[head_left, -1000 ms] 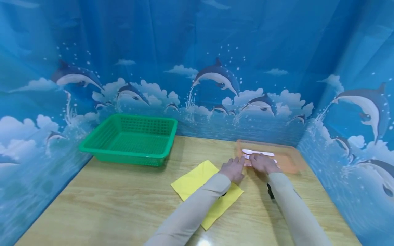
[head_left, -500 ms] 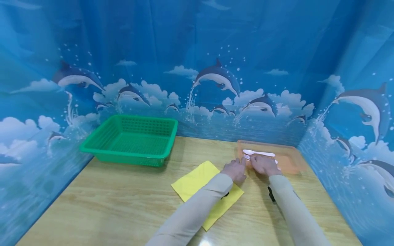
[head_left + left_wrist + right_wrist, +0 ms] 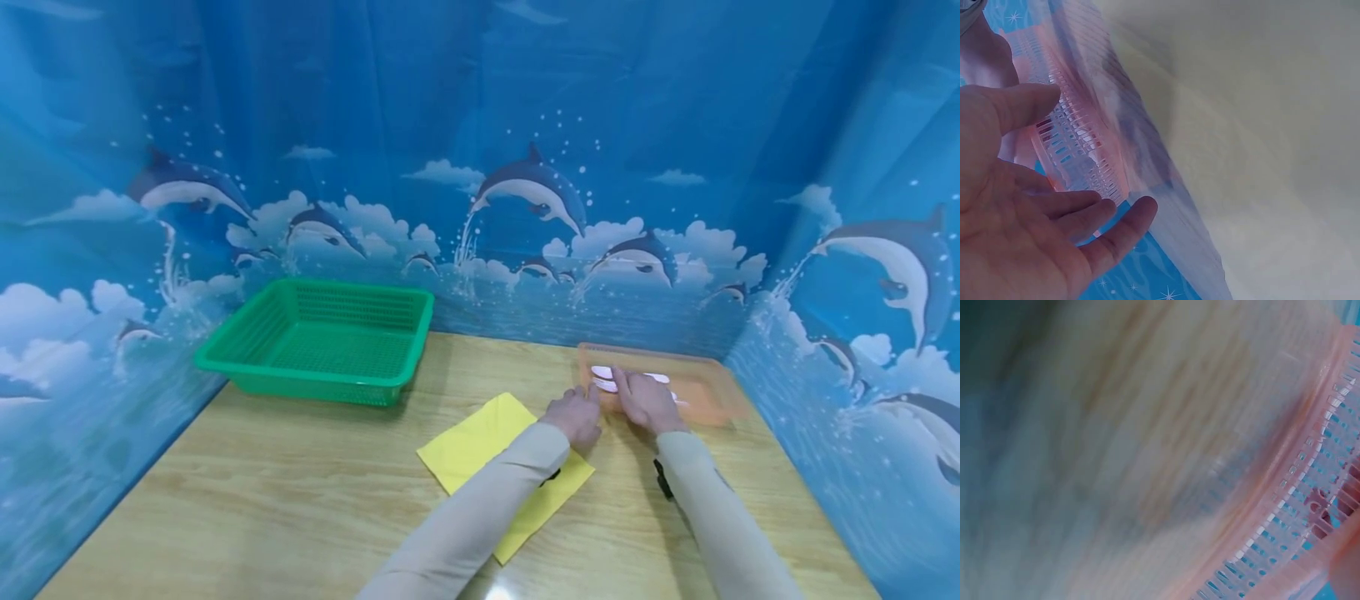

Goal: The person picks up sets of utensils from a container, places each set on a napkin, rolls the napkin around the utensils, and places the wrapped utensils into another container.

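Observation:
A shallow orange-pink plastic basket (image 3: pixel 708 392) with slotted walls sits at the back right of the table. Inside it, side by side, lie a white spoon (image 3: pixel 602 372) and a white fork (image 3: pixel 604 385), handles pointing right. My right hand (image 3: pixel 648 402) reaches over the basket's front wall, a finger lying across both pieces; the other fingers' hold is hidden. At the basket's front left corner is my left hand (image 3: pixel 573 417). In the left wrist view its fingers (image 3: pixel 1125 231) are extended and its thumb stands apart, both overlapping the slotted wall (image 3: pixel 1082 147).
A yellow cloth (image 3: pixel 468 442) lies flat on the wooden table (image 3: pixel 277 483), partly under the left forearm. At the back left stands a green plastic basket (image 3: pixel 330 346) with nothing in it. A blue dolphin-print curtain (image 3: pixel 480 167) encloses the back and sides.
Fingers of my right hand have shifted slightly back, from over the fork to across the spoon as well. My left hand stays at the basket's corner.

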Motion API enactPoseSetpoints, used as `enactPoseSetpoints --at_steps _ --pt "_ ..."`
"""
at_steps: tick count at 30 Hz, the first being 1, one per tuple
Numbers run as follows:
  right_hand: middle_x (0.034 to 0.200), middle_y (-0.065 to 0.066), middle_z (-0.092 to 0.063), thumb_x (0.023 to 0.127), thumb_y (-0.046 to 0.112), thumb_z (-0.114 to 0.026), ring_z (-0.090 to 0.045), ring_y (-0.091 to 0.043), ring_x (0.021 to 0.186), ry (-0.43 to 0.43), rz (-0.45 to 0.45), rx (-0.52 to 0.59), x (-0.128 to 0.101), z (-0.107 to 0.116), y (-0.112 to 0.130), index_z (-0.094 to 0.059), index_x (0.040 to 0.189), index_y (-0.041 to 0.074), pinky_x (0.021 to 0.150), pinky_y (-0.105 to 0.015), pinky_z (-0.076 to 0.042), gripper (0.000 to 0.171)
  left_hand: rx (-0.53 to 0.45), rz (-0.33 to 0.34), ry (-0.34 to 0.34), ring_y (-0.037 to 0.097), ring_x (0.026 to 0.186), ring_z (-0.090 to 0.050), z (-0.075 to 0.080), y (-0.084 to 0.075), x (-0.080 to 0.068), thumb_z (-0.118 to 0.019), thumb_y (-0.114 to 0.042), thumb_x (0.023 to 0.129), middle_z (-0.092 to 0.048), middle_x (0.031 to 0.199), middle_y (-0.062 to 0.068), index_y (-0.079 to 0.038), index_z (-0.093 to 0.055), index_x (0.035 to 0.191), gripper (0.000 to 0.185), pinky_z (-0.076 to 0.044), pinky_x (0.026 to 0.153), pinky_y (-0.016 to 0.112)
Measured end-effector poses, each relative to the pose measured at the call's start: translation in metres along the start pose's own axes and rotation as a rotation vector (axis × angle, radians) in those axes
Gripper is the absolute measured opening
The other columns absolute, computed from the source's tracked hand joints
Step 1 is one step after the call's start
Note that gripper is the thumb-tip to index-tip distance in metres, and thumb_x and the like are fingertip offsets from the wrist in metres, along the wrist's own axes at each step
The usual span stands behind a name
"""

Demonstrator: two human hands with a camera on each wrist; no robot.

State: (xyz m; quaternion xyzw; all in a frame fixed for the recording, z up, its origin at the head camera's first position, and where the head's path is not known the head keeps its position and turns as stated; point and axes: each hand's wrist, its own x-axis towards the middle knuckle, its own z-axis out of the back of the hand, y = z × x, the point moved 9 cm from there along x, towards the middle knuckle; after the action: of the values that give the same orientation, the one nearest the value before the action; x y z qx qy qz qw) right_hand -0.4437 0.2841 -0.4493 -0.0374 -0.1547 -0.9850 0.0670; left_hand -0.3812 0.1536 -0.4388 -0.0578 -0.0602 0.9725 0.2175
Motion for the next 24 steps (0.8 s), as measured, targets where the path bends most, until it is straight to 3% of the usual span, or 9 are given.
enactPoseSetpoints --at_steps 5,7,10,12,13,15,18,20,24 --pt "0.139 -0.029 -0.051 0.103 0.054 -0.004 -0.046 -0.050 0.128 -0.026 -0.003 0.113 0.002 0.006 0.000 -0.047 0.140 -0.004 0.108 -0.062 -0.035 0.081 -0.006 0.005 0.017 0.016 0.136 -0.042 -0.002 0.000 0.003 -0.058 -0.040 0.096 -0.044 0.148 0.002 -0.013 -0.019 0.157 0.077 -0.046 0.104 0.034" --pt "0.137 -0.031 -0.051 0.105 0.051 -0.007 -0.046 -0.051 0.127 -0.058 0.015 0.154 0.003 0.011 0.002 -0.049 0.137 -0.006 0.108 -0.062 -0.035 0.078 -0.009 0.016 0.018 0.016 0.137 -0.041 -0.003 0.001 0.003 -0.059 -0.041 0.096 -0.043 0.149 0.002 -0.015 -0.020 0.157 0.077 -0.045 0.105 0.034" --pt "0.097 -0.029 -0.067 0.106 0.049 -0.013 -0.063 -0.045 0.097 -0.168 0.032 0.208 0.003 0.026 0.005 -0.065 0.098 -0.006 0.091 -0.058 -0.048 0.076 -0.011 0.035 0.015 0.016 0.139 -0.039 -0.003 0.001 0.002 -0.059 -0.041 0.095 -0.043 0.149 0.002 -0.016 -0.021 0.156 0.077 -0.044 0.106 0.034" --pt "0.062 -0.016 -0.056 0.106 0.048 -0.019 -0.059 -0.034 0.067 -0.294 0.053 0.222 0.003 0.041 0.008 -0.054 0.066 0.003 0.071 -0.049 -0.051 0.070 -0.012 0.044 0.011 0.016 0.139 -0.038 -0.002 0.001 0.001 -0.060 -0.041 0.094 -0.043 0.149 0.002 -0.016 -0.022 0.156 0.077 -0.044 0.106 0.034" --pt "0.054 -0.008 -0.046 0.106 0.049 -0.022 -0.051 -0.028 0.057 -0.354 0.057 0.231 0.002 0.049 0.010 -0.046 0.058 0.009 0.062 -0.045 -0.047 0.067 -0.011 0.045 0.008 0.016 0.139 -0.038 -0.001 0.000 0.000 -0.060 -0.041 0.094 -0.043 0.149 0.002 -0.016 -0.022 0.156 0.077 -0.044 0.106 0.034" --pt "0.047 -0.002 -0.035 0.106 0.046 -0.029 -0.040 -0.023 0.048 -0.472 0.089 0.245 0.000 0.065 0.015 -0.036 0.052 0.013 0.053 -0.041 -0.039 0.064 -0.008 0.046 0.003 0.016 0.138 -0.039 -0.001 0.000 0.000 -0.060 -0.041 0.094 -0.043 0.148 0.002 -0.016 -0.023 0.156 0.077 -0.044 0.105 0.034" --pt "0.048 -0.005 -0.043 0.106 0.040 -0.035 -0.045 -0.027 0.048 -0.573 0.164 0.215 -0.003 0.084 0.028 -0.046 0.055 0.008 0.055 -0.044 -0.041 0.061 -0.010 0.038 -0.006 0.017 0.136 -0.041 -0.001 0.000 -0.001 -0.061 -0.041 0.093 -0.045 0.147 0.003 -0.015 -0.023 0.156 0.077 -0.045 0.103 0.035" --pt "0.055 -0.008 -0.051 0.107 0.039 -0.033 -0.047 -0.031 0.052 -0.543 0.191 0.202 -0.001 0.087 0.036 -0.055 0.066 0.004 0.056 -0.046 -0.041 0.058 -0.019 0.032 -0.012 0.018 0.135 -0.042 0.000 0.001 -0.001 -0.061 -0.042 0.093 -0.045 0.146 0.003 -0.015 -0.023 0.155 0.078 -0.045 0.103 0.035" --pt "0.071 -0.011 -0.052 0.107 0.042 -0.025 -0.045 -0.028 0.059 -0.353 0.184 0.220 0.005 0.078 0.044 -0.059 0.101 0.004 0.055 -0.040 -0.039 0.051 -0.038 0.015 -0.024 0.020 0.134 -0.044 0.000 0.003 0.000 -0.065 -0.041 0.091 -0.046 0.147 0.003 -0.019 -0.023 0.155 0.079 -0.046 0.102 0.037"
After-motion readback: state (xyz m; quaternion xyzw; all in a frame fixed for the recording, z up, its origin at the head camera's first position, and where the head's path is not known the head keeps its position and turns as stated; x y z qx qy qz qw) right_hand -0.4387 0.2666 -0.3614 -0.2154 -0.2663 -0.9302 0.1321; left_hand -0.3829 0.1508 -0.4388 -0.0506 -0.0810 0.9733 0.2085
